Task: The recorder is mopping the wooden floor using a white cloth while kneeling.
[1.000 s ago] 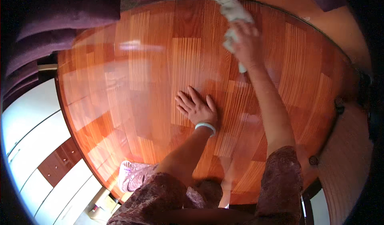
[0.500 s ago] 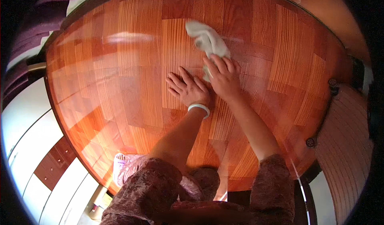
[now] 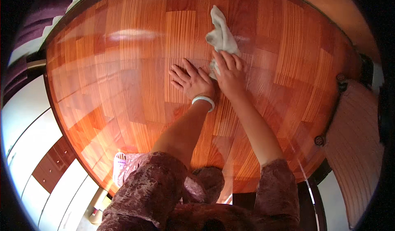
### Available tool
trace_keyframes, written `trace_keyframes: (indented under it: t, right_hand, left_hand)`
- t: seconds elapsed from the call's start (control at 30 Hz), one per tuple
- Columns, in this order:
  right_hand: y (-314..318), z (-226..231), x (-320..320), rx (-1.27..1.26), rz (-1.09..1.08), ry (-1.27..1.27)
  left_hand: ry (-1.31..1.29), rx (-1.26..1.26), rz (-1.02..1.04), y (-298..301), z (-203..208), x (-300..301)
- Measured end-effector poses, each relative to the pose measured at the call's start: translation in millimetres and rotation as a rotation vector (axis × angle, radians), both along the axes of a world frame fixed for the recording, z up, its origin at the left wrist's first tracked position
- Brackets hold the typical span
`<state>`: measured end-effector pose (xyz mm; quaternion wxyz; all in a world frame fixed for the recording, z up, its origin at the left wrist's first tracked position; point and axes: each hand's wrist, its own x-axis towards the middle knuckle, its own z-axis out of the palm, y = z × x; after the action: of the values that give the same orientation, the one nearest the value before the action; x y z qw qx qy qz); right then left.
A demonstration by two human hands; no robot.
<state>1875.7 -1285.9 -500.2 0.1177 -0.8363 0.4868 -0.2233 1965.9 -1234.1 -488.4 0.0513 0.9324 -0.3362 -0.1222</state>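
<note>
One right hand is lying over the near end of a white cloth, fingers reaching forward across it; whether they are pinching the fabric or only pressing it down, one cannot tell. The cloth is resting on the glossy wooden floor, its loose, folded length trailing out ahead of the fingertips. Just beside it, the left hand is holding nothing, its palm down and fingers spreading on the boards, with a pale bracelet circling the wrist. That flat hand is probably steadying the leaning body, so leaving it firmly planted seems wise. Since the far part of the cloth is bunching, opening it out and bearing down evenly through the whole palm would likely give fuller contact. Farther out, purple curtains and white cabinets are edging the left, while a striped panel is standing at the right.
</note>
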Motion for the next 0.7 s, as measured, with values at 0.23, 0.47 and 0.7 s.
trace_keyframes:
  t: [0.23, 0.47, 0.7]
  right_hand:
    - [-44, 8, 44, 0.088, -0.214, 0.038]
    - [28, 12, -44, 0.045, 0.063, 0.064]
    - [-45, -6, -226, 0.032, -0.499, 0.146]
  left_hand:
    - [-0.013, 0.000, -0.021, -2, 1, -10]
    - [-0.090, -0.012, -0.045, -2, -6, 2]
    - [-0.144, -0.037, -0.067, 8, -15, 3]
